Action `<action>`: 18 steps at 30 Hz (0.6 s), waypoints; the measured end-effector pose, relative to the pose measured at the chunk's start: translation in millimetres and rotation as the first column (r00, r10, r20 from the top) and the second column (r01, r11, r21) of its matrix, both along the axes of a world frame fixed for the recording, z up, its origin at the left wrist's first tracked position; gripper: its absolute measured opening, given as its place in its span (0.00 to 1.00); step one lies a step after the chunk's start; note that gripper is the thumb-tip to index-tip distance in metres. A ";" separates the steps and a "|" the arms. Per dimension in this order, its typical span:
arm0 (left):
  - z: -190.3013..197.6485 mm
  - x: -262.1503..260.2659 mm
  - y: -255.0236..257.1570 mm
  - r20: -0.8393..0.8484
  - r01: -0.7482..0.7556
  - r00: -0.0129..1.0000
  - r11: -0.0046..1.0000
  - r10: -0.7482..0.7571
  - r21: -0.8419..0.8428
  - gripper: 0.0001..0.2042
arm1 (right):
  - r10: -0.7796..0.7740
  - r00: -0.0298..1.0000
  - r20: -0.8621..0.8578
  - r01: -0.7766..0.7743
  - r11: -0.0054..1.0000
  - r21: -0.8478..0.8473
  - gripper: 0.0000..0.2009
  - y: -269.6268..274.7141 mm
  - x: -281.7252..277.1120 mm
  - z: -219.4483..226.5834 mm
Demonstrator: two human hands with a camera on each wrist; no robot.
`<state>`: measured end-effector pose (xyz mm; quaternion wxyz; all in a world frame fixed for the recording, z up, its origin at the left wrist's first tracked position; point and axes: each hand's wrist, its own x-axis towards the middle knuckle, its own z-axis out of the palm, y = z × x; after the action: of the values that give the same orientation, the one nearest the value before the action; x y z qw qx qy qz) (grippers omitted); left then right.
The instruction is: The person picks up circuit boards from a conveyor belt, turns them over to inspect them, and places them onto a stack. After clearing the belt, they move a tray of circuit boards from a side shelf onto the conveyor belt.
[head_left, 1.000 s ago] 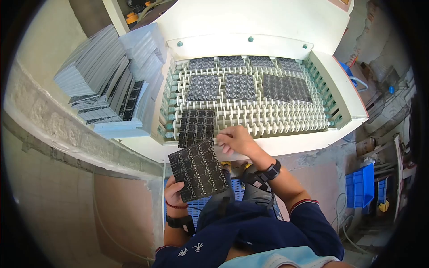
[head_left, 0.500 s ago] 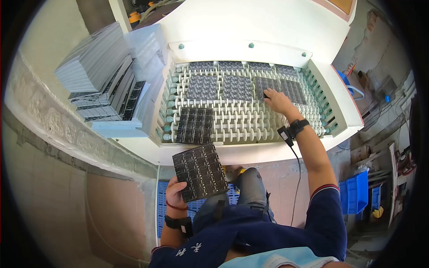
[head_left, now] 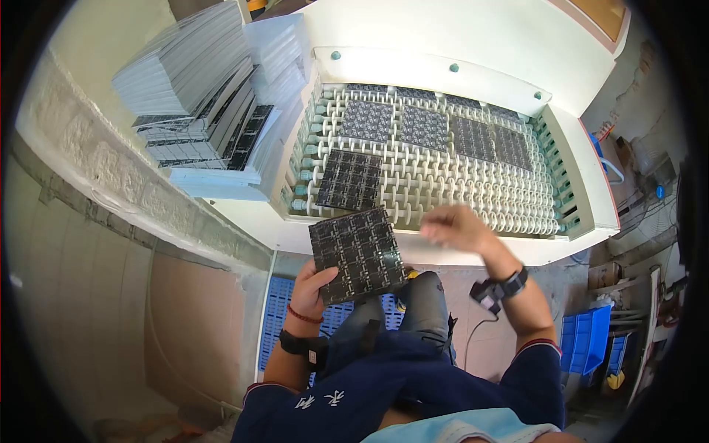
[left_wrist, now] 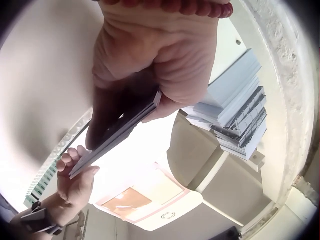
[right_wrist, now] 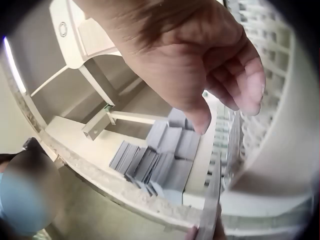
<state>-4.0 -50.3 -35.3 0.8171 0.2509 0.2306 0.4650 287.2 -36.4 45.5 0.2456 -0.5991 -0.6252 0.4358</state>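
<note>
My left hand [head_left: 312, 286] grips a thin stack of black circuit boards [head_left: 356, 255] by its lower left corner, thumb on top. Edge-on in the left wrist view, the stack [left_wrist: 117, 131] shows more than one layer. My right hand [head_left: 459, 230], slightly blurred, hovers to the right of that stack over the machine's front edge. Its fingers [right_wrist: 250, 82] bend loosely with nothing between them. Another circuit board [head_left: 349, 179] lies on the white roller conveyor [head_left: 458, 193], just beyond the held stack. A row of boards [head_left: 424, 128] lies farther back on the rollers.
Tall stacks of pale sheets [head_left: 185, 63] and dark boards stand left of the conveyor on a light blue base [head_left: 221, 183]. The machine's white front rim [head_left: 509, 253] borders the rollers. Blue bins [head_left: 586, 340] sit at the right on the floor.
The right hand went from beside the held stack to a board at the right of the rollers, then came back toward the stack. The left hand still holds its boards.
</note>
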 end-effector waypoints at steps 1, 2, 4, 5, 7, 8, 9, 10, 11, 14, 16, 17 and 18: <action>5.5 4.9 3.6 0.019 0.020 1.000 0.999 -0.021 0.025 0.14 | -0.019 0.989 -0.148 0.004 0.995 -0.098 0.13 -11.5 -15.4 -9.0; 6.4 9.2 6.8 0.020 0.021 1.000 1.000 -0.022 0.022 0.14 | -0.054 0.955 -0.291 -0.004 0.981 -0.196 0.11 -19.3 -26.2 -18.8; 7.4 14.3 11.7 -0.004 -0.011 1.000 0.999 0.011 0.041 0.13 | -0.146 0.915 -0.375 0.060 0.971 -0.232 0.11 -24.1 -33.4 -34.3; 7.0 14.6 13.8 -0.005 -0.013 1.000 0.999 0.013 0.041 0.13 | -0.235 0.859 -0.455 0.118 0.955 -0.271 0.11 -23.5 -35.2 -40.1; 5.1 14.2 18.3 0.023 0.002 1.000 1.000 -0.002 0.018 0.13 | -0.265 0.822 -0.503 0.171 0.959 -0.227 0.10 -17.4 -29.6 -47.1; 4.2 13.2 19.6 0.022 0.003 1.000 1.000 -0.004 0.025 0.13 | -0.293 0.783 -0.549 0.229 0.956 -0.184 0.09 -13.3 -24.1 -46.4; 2.8 11.1 19.4 0.025 -0.015 1.000 1.000 0.015 0.017 0.13 | -0.341 0.770 -0.539 0.286 0.940 -0.186 0.10 -8.3 -17.7 -40.8; 1.9 9.3 18.2 0.028 -0.032 0.999 0.999 0.032 0.007 0.13 | -0.371 0.767 -0.523 0.332 0.928 -0.171 0.10 -1.7 -6.4 -42.8; 2.3 8.1 17.4 0.030 -0.028 0.999 1.000 0.028 0.013 0.13 | -0.415 0.779 -0.470 0.385 0.908 -0.164 0.10 6.5 6.1 -43.2; 0.6 5.6 9.4 -0.026 -0.075 0.997 0.997 0.075 -0.006 0.12 | -0.497 0.842 -0.211 0.491 0.867 -0.083 0.09 19.7 35.7 -37.5; -1.9 3.9 5.1 -0.039 -0.115 0.993 0.993 0.115 0.004 0.12 | -0.521 0.836 -0.173 0.523 0.852 -0.034 0.09 17.3 48.0 -25.8; -6.3 0.7 4.7 -0.026 -0.079 0.997 0.997 0.078 -0.028 0.12 | -0.543 0.826 -0.152 0.551 0.834 0.016 0.09 13.8 56.6 -18.4; -9.7 -1.2 4.2 -0.026 -0.076 0.997 0.997 0.075 -0.030 0.12 | -0.565 0.815 -0.130 0.576 0.815 0.062 0.10 10.2 66.7 -14.9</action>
<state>-5.2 -46.0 -45.0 0.7998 0.2352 0.2571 0.4887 353.9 -26.2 30.6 0.4270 -0.7221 -0.4236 0.3418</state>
